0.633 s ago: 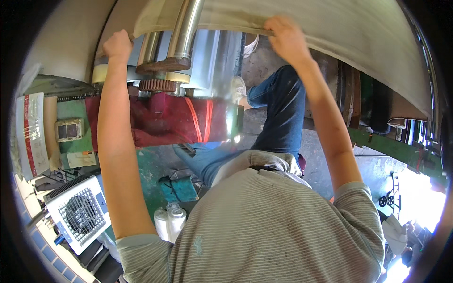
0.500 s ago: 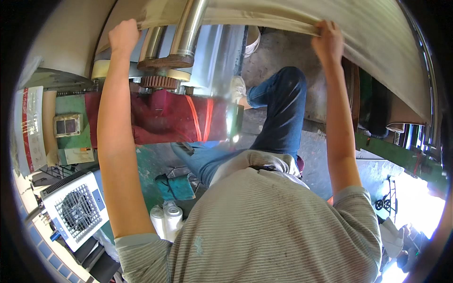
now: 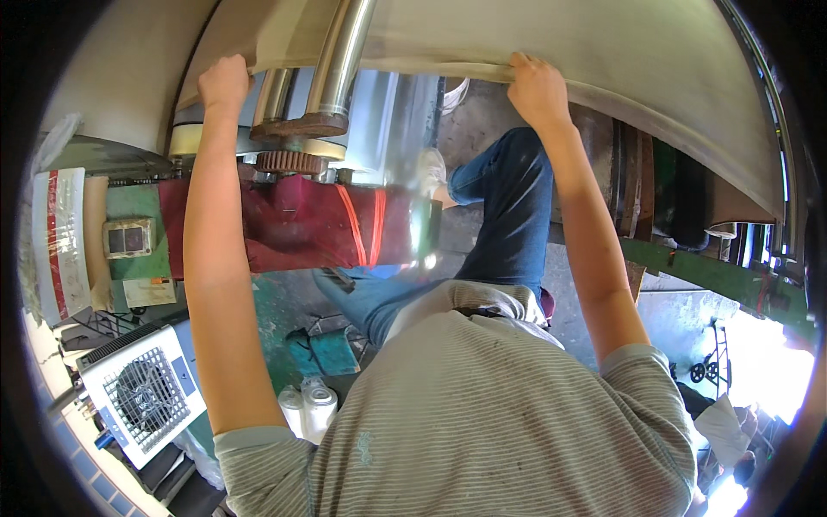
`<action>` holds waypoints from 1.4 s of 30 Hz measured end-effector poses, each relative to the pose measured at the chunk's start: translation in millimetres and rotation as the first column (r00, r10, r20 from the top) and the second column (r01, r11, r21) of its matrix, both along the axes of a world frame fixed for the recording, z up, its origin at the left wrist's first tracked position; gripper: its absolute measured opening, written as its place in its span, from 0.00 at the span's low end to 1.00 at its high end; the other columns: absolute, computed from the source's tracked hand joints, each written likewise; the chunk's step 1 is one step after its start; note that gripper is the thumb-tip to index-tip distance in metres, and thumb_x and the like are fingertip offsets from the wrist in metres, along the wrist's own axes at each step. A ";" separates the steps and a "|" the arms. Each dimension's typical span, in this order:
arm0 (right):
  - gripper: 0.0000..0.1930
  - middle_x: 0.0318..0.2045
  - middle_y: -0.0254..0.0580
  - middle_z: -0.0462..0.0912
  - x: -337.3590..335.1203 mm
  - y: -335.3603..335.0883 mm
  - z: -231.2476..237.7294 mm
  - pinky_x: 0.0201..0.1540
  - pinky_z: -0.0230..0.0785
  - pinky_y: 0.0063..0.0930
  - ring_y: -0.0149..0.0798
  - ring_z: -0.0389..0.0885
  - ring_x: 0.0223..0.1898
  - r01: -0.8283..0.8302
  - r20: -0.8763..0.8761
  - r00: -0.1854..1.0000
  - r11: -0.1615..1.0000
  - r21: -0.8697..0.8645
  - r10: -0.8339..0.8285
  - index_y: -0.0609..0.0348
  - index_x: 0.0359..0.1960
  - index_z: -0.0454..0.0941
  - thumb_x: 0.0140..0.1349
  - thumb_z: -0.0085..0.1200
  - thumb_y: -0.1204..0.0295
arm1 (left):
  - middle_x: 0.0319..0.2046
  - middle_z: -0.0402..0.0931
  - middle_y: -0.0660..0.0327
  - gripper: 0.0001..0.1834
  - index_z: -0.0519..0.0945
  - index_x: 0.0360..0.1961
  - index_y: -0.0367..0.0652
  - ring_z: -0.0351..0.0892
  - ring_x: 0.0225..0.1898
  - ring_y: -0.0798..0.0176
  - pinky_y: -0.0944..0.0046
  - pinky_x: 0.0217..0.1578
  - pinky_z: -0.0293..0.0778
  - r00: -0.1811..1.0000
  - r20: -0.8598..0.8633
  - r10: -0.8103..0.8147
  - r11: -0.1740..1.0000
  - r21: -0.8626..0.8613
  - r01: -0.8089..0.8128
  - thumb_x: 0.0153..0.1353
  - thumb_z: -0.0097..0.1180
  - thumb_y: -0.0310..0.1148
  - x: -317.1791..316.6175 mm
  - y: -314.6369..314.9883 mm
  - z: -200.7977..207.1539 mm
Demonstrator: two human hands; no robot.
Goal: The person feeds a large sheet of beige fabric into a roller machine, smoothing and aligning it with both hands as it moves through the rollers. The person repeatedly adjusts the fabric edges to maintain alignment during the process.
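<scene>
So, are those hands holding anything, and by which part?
Yes: the left hand and right hand both grip the wide beige sheet by its near edge, on either side of the metal rollers.

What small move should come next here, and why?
Probably the right hand should slide a little farther right along the near edge of the beige sheet, with the left hand holding its grip. Both hands appear closed on that edge, and a long stretch beyond the right hand is unheld, curving away to the right.
</scene>
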State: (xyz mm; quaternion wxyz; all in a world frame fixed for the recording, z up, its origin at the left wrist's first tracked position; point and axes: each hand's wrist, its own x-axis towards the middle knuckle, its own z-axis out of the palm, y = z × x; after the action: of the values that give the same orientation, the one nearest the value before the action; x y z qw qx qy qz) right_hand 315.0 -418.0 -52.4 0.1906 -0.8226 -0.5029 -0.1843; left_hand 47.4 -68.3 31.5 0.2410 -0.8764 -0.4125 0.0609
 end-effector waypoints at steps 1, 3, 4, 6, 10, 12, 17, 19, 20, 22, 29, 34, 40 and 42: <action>0.04 0.26 0.50 0.78 -3.6 4.6 -1.2 0.34 0.70 0.40 0.51 0.78 0.31 -0.012 -0.012 1.000 1.000 0.001 0.012 0.60 0.25 0.71 0.45 0.47 0.77 | 0.34 0.79 0.51 0.10 0.81 0.32 0.44 0.79 0.38 0.51 0.55 0.36 0.75 1.000 0.001 0.022 1.000 -0.012 -0.022 0.47 0.57 0.35 -5.5 6.5 -4.8; 0.04 0.26 0.49 0.78 -12.5 14.2 0.2 0.35 0.70 0.40 0.50 0.78 0.31 -0.031 -0.033 0.999 1.000 0.002 0.031 0.59 0.26 0.71 0.45 0.47 0.77 | 0.34 0.79 0.51 0.11 0.81 0.32 0.44 0.79 0.37 0.51 0.55 0.36 0.75 0.998 0.005 0.056 0.998 -0.025 -0.056 0.47 0.58 0.35 -7.5 8.3 -4.8; 0.05 0.25 0.48 0.78 -16.3 19.2 2.0 0.35 0.70 0.40 0.50 0.77 0.31 -0.044 -0.033 0.998 0.999 0.009 0.044 0.59 0.26 0.71 0.45 0.47 0.77 | 0.34 0.79 0.51 0.11 0.81 0.32 0.44 0.79 0.37 0.51 0.55 0.36 0.75 0.998 0.009 0.070 0.997 -0.025 -0.070 0.46 0.58 0.35 -9.5 9.0 -4.8; 0.05 0.25 0.47 0.77 -23.0 27.5 4.4 0.35 0.69 0.39 0.49 0.77 0.31 -0.068 -0.034 0.997 0.998 0.017 0.069 0.59 0.26 0.71 0.45 0.47 0.76 | 0.33 0.79 0.51 0.11 0.82 0.32 0.44 0.79 0.37 0.51 0.55 0.36 0.75 0.996 0.025 0.084 0.996 -0.035 -0.083 0.46 0.59 0.35 -8.1 -0.1 0.2; 0.06 0.27 0.46 0.77 -29.6 41.2 1.3 0.38 0.67 0.37 0.47 0.76 0.33 -0.135 0.021 0.991 0.987 0.081 0.134 0.58 0.27 0.71 0.46 0.48 0.75 | 0.33 0.79 0.51 0.10 0.82 0.31 0.44 0.80 0.37 0.51 0.55 0.36 0.75 1.000 0.003 -0.013 1.000 -0.019 0.013 0.46 0.59 0.34 7.5 -13.9 7.6; 0.07 0.30 0.45 0.76 -32.8 45.5 5.4 0.39 0.66 0.37 0.47 0.75 0.34 -0.228 0.070 0.973 0.965 0.127 0.221 0.57 0.29 0.72 0.45 0.49 0.73 | 0.32 0.79 0.51 0.10 0.81 0.31 0.43 0.80 0.37 0.51 0.55 0.35 0.75 0.999 -0.012 -0.036 0.999 -0.003 0.036 0.46 0.58 0.34 3.7 -13.8 9.7; 0.12 0.37 0.41 0.75 3.5 3.9 25.7 0.44 0.65 0.37 0.45 0.72 0.43 -0.123 0.007 0.992 0.992 0.042 0.122 0.52 0.35 0.74 0.45 0.53 0.72 | 0.31 0.79 0.50 0.10 0.81 0.29 0.43 0.80 0.35 0.51 0.55 0.34 0.76 0.998 0.041 0.049 0.998 0.042 -0.051 0.45 0.59 0.35 -17.6 6.1 -2.4; 0.13 0.38 0.42 0.75 40.1 -31.3 28.5 0.46 0.64 0.38 0.46 0.72 0.44 0.158 0.098 0.981 0.984 0.077 -0.165 0.52 0.35 0.75 0.45 0.54 0.72 | 0.32 0.79 0.51 0.10 0.81 0.29 0.43 0.80 0.35 0.51 0.55 0.34 0.76 0.997 0.071 -0.001 1.000 0.016 0.000 0.46 0.59 0.36 4.1 -9.4 4.3; 0.11 0.36 0.43 0.76 53.6 -45.4 30.3 0.45 0.65 0.38 0.47 0.73 0.42 0.280 0.118 0.950 0.955 0.097 -0.290 0.53 0.34 0.75 0.44 0.54 0.73 | 0.32 0.79 0.51 0.10 0.81 0.29 0.43 0.80 0.35 0.51 0.55 0.34 0.76 0.997 0.079 -0.012 1.000 0.010 0.011 0.46 0.59 0.36 6.6 -18.1 9.7; 0.09 0.33 0.45 0.77 67.3 -58.5 29.1 0.44 0.65 0.39 0.48 0.74 0.39 0.390 0.093 0.915 0.919 0.055 -0.394 0.55 0.31 0.75 0.44 0.53 0.75 | 0.32 0.79 0.52 0.09 0.82 0.29 0.44 0.80 0.35 0.51 0.55 0.34 0.76 0.998 0.037 -0.046 0.998 0.032 0.044 0.47 0.58 0.35 6.7 -17.2 10.9; 0.05 0.27 0.47 0.78 22.9 -43.7 -4.6 0.38 0.66 0.39 0.49 0.76 0.34 0.204 -0.015 0.979 0.979 0.017 -0.204 0.58 0.24 0.74 0.49 0.45 0.76 | 0.32 0.79 0.53 0.08 0.81 0.28 0.44 0.80 0.35 0.52 0.55 0.33 0.76 0.998 0.042 0.051 0.998 0.046 -0.053 0.47 0.57 0.35 -6.5 0.1 -0.9; 0.04 0.26 0.47 0.78 1.6 -22.5 -5.5 0.38 0.67 0.39 0.48 0.77 0.33 0.125 -0.048 0.991 0.992 0.033 -0.123 0.58 0.23 0.74 0.48 0.46 0.76 | 0.33 0.79 0.53 0.08 0.81 0.29 0.45 0.80 0.37 0.52 0.56 0.35 0.75 0.999 0.038 0.023 0.999 0.025 -0.024 0.48 0.56 0.34 1.1 -10.5 6.2; 0.02 0.24 0.48 0.77 -18.2 4.7 -10.1 0.36 0.67 0.40 0.50 0.76 0.31 0.044 -0.033 0.999 0.994 0.096 -0.041 0.60 0.22 0.71 0.47 0.45 0.76 | 0.33 0.79 0.53 0.09 0.82 0.29 0.44 0.80 0.37 0.52 0.56 0.35 0.75 0.995 0.021 0.094 0.995 0.024 -0.094 0.48 0.57 0.35 -6.5 -2.8 1.6; 0.02 0.23 0.48 0.76 -26.8 13.7 -3.6 0.36 0.67 0.41 0.50 0.76 0.31 0.011 -0.042 0.999 0.995 0.104 -0.007 0.60 0.22 0.71 0.46 0.45 0.76 | 0.33 0.79 0.52 0.09 0.82 0.29 0.44 0.80 0.37 0.52 0.56 0.35 0.75 0.990 0.039 0.132 0.991 0.021 -0.133 0.47 0.58 0.36 -8.6 0.9 -0.5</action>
State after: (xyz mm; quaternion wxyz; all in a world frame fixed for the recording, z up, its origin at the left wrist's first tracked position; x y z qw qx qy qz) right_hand 288.1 -404.4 -56.0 0.2428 -0.8174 -0.4850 -0.1941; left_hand 38.8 -67.4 30.9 0.2390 -0.8450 -0.4751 0.0554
